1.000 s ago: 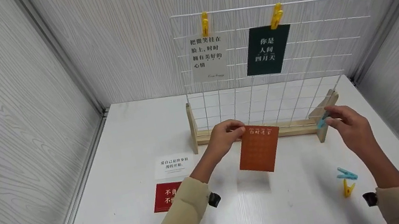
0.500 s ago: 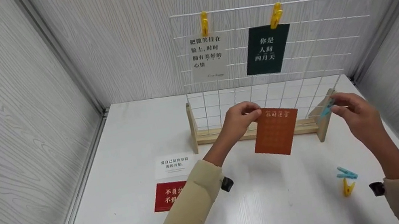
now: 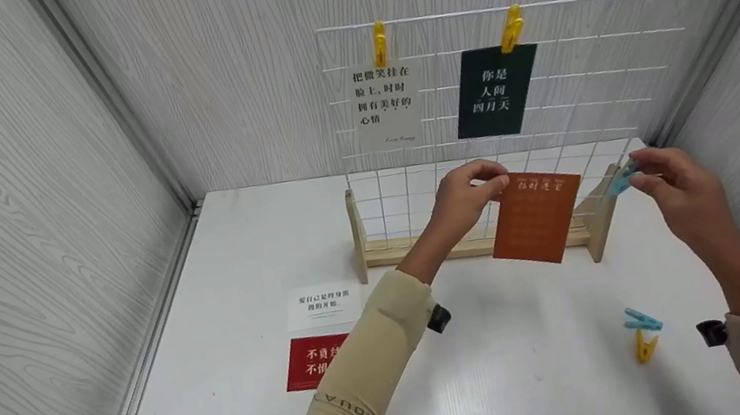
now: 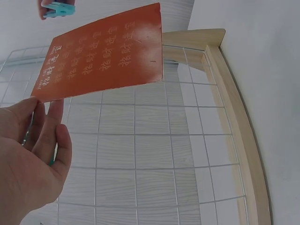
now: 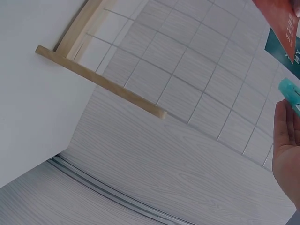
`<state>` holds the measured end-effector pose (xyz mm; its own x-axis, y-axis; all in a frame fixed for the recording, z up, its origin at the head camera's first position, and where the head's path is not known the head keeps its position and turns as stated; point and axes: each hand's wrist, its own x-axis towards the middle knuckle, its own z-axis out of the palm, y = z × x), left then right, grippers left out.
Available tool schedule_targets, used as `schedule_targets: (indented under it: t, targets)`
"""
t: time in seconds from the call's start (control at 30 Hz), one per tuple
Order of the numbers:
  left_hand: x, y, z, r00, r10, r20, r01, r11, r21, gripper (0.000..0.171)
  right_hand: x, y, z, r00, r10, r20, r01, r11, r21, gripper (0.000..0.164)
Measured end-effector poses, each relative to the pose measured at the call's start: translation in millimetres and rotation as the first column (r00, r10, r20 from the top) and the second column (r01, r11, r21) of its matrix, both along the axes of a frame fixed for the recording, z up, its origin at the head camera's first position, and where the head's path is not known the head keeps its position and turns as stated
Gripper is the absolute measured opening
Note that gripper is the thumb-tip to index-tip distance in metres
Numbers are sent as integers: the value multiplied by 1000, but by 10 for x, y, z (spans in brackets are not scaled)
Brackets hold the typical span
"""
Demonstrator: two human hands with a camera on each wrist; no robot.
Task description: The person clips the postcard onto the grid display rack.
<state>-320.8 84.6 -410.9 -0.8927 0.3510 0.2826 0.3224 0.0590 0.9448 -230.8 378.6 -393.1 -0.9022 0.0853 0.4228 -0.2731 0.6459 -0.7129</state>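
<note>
My left hand (image 3: 464,202) pinches an orange-red card (image 3: 537,217) by its top left corner, and the card hangs in front of the wire grid's lower part. In the left wrist view the thumb and a finger grip the corner of the card (image 4: 103,56). To its right, my right hand (image 3: 687,193) pinches a light blue clothespin (image 3: 622,180) near the rack's right wooden foot. The right wrist view catches the same clothespin (image 5: 290,92) at the fingertips of the right hand (image 5: 287,154), with the red card (image 5: 281,23) just above.
The white wire grid (image 3: 621,76) stands on a wooden base (image 3: 472,247). A white card (image 3: 386,107) and a dark green card (image 3: 497,91) hang from it by yellow clips. Another white card (image 3: 323,307) and a red card (image 3: 310,362) lie left; blue (image 3: 642,319) and yellow (image 3: 644,347) clothespins lie right.
My left hand has carried the orange-red card up and to the right. My right hand with the blue clothespin has also shifted up and right. The hanging cards stay put.
</note>
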Motion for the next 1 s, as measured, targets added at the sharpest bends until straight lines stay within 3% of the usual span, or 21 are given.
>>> schedule_targets:
  t: [0.4,0.7,1.0]
  targets:
    - [-29,112,147,999,45,-9,-45,995,-89,10,6,28,151,997,-2,-79,1,1000,-18,35]
    - [-48,272,344,996,42,-77,-50,993,-108,11,-24,37,291,994,-60,-96,59,998,-14,39]
    - [-103,388,502,989,72,-126,-90,986,-144,13,-144,7,388,992,-41,-120,37,999,-36,36]
